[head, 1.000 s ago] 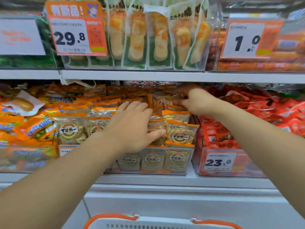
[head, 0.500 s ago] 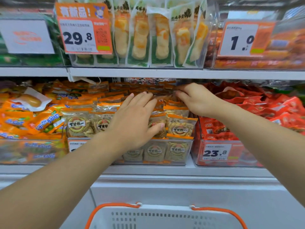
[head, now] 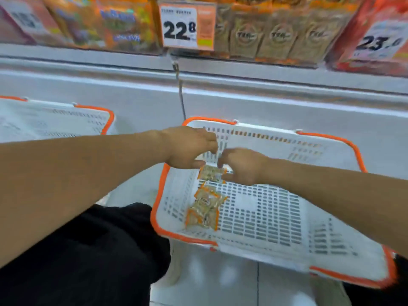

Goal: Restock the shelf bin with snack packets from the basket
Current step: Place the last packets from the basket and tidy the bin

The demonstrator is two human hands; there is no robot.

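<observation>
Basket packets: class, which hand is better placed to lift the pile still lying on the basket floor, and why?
Probably the left hand: it looks free and reaches in on the pile's side. The right hand seems already to pinch the top packet.

Both hands point(head: 189, 149) point(head: 242, 166) over basket point(head: 331, 246), seemingly pinching a packet point(head: 211, 173).

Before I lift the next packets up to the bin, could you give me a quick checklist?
1. Both hands over the basket: ok.
2. Packet reached: ok, left hand and right hand are at it.
3. Firm grip on it: cannot tell, blurred.
4. More packets left on the basket floor: ok.
5. Bin on the shelf above in sight: ok.
6. Room in the bin: cannot tell, top cut off.
</observation>
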